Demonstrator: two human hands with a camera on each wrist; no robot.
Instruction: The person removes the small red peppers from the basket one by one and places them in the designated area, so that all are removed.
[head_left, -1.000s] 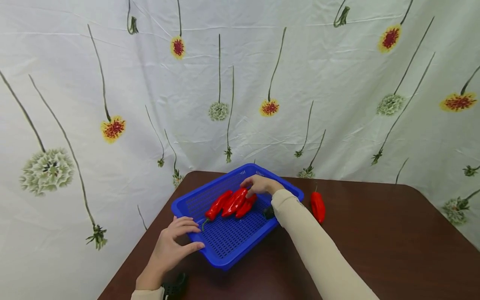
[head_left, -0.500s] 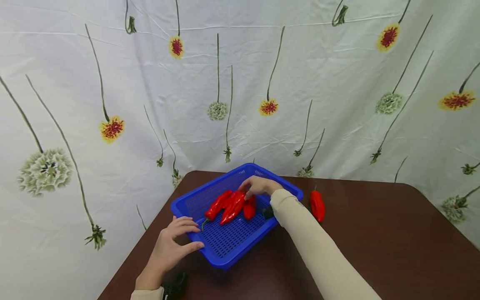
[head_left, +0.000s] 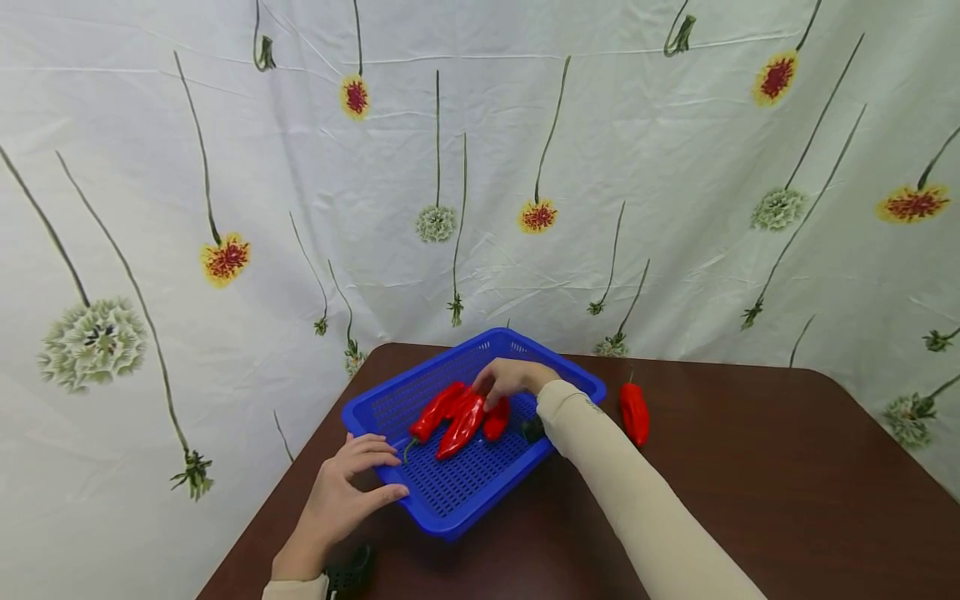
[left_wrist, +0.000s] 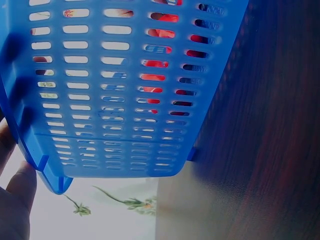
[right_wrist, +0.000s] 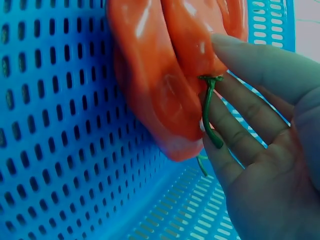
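Observation:
In the head view, a blue plastic basket [head_left: 442, 525] with slotted walls holds several long red peppers. My right hand [head_left: 513, 377] reaches inside and pinches one glossy red pepper [head_left: 461, 427] near its stem end. The right wrist view shows the thumb on this pepper [right_wrist: 197, 45], its green stem [right_wrist: 209, 112] beside the fingers. Another pepper [head_left: 435, 412] lies left of it and one [head_left: 497, 422] to its right. My left hand [head_left: 341, 483] rests on the basket's near left corner, fingers and thumb spread apart along the rim [left_wrist: 15, 115].
One more red pepper [head_left: 635, 415] lies on the dark brown table [head_left: 757, 467], right of the basket. Behind the table hangs a white cloth [head_left: 487, 283] with printed flowers. A dark object [head_left: 351, 571] is by my left wrist.
My right hand has drawn the held pepper slightly toward the near side of the basket, apart from the pepper on its right. My left hand and the basket have stayed put.

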